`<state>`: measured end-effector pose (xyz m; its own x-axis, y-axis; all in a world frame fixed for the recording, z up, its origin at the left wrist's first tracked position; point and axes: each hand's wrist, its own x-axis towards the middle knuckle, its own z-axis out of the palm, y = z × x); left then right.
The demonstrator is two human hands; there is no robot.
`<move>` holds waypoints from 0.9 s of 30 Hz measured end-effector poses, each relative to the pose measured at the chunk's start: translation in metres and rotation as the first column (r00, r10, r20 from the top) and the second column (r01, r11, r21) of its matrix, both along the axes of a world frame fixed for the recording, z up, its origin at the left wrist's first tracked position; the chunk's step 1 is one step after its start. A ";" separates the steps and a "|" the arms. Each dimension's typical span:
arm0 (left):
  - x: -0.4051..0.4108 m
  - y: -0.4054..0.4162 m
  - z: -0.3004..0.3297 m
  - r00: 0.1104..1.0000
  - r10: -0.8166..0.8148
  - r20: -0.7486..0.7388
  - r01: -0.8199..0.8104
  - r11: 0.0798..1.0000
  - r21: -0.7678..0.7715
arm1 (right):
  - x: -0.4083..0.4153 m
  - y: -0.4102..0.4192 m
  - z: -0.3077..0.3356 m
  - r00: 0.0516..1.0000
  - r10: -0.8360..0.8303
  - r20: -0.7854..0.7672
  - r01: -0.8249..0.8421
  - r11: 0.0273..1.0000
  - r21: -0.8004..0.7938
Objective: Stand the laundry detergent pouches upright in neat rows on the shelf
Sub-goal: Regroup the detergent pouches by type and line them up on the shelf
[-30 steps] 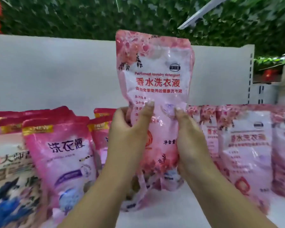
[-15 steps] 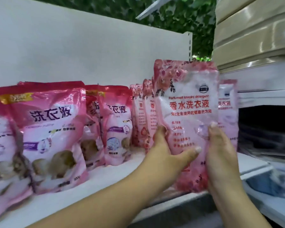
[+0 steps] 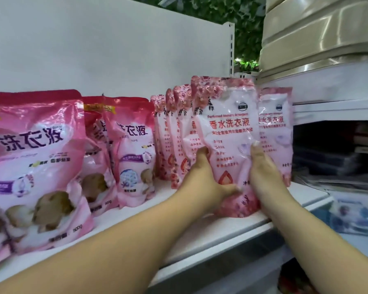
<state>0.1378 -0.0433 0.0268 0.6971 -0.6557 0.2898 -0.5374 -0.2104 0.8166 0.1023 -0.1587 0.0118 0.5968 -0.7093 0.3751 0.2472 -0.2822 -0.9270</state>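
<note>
Pink floral pouch (image 3: pixel 227 145) stands upright at the white shelf (image 3: pixel 210 230) front edge — left hand (image 3: pixel 202 183) and right hand (image 3: pixel 263 175) grip its sides, fingers curled round it — beside a matching row (image 3: pixel 174 132)

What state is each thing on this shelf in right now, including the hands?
Floral pouch: upright at the shelf's front, held on both sides.
Left hand: grips the pouch's left side.
Right hand: grips its right side.
Floral pouch row: standing upright, behind the held pouch.
Pink pouches: standing, leaning slightly.
Shelf: stocked with pouches.
</note>
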 end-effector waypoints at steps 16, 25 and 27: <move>0.008 0.015 0.006 0.999 0.017 0.051 -0.024 0.989 0.143 | -0.004 0.003 0.004 0.967 0.254 -0.038 -0.247 0.961 0.121; 0.005 0.019 0.000 0.999 0.046 0.022 -0.048 0.993 0.108 | -0.010 -0.001 -0.006 0.957 0.286 -0.042 -0.285 0.958 0.009; 0.003 0.021 -0.003 0.999 0.040 0.025 -0.043 0.992 0.120 | -0.008 -0.003 -0.009 0.961 0.278 -0.016 -0.278 0.961 0.000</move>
